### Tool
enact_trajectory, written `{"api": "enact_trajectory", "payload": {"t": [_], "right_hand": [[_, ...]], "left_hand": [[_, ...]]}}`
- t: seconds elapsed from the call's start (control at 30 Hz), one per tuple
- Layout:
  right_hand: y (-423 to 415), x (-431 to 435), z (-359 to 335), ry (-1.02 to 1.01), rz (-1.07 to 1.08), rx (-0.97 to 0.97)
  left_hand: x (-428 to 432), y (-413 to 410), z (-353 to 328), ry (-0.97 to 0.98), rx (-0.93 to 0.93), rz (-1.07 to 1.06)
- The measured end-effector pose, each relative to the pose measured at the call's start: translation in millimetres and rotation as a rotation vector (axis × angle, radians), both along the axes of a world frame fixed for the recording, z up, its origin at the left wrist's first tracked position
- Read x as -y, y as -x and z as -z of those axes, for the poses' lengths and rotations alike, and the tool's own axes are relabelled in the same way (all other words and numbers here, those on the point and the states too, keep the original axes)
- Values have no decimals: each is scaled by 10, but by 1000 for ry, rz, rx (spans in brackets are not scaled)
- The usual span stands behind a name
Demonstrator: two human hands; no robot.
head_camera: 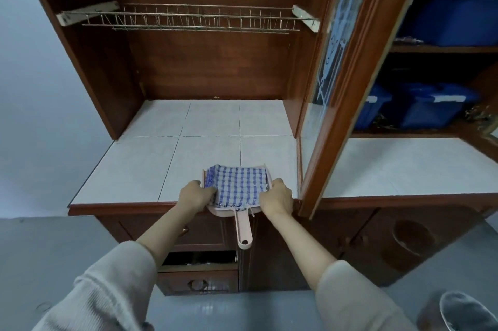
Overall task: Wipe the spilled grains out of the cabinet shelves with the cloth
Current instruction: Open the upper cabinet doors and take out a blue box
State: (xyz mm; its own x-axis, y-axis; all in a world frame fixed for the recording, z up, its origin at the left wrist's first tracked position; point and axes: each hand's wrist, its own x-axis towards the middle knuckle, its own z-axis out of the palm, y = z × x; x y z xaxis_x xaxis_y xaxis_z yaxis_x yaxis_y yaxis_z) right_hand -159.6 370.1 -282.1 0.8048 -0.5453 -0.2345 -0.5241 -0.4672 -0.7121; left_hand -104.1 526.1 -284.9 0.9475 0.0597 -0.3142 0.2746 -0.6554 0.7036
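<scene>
A blue-and-white checked cloth [237, 186] lies folded inside a pink dustpan [244, 233] at the front edge of the white tiled cabinet shelf [167, 158]. The dustpan's handle hangs out over the edge toward me. My left hand [195, 196] grips the dustpan's left side, with its fingers curled onto the cloth's left edge. My right hand [277, 196] grips the dustpan's right side. No grains show on the tiles.
The open glass cabinet door [331, 83] stands just right of my right hand. A wire dish rack [199, 18] spans the cabinet above. Blue bins [431, 107] fill the right shelves. A drawer [199, 260] below is partly open. A metal bowl [463, 312] sits low right.
</scene>
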Motion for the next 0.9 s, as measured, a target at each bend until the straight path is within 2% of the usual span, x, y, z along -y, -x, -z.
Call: {"api": "enact_trajectory", "payload": {"t": [0.27,0.43,0.67,0.9], "right_hand": [[912,97,-68,-40,-3,50],[1631,302,54,-48,20,54],[2336,832,75,-20,147,39],[2889,1605,-99,2,367,97]], "left_hand": [[39,863,38,8,45,-12],[248,1532,115,22,-3,44],[789,2099,99,85,52,155],[1754,2389,-38,180,78,378]]}}
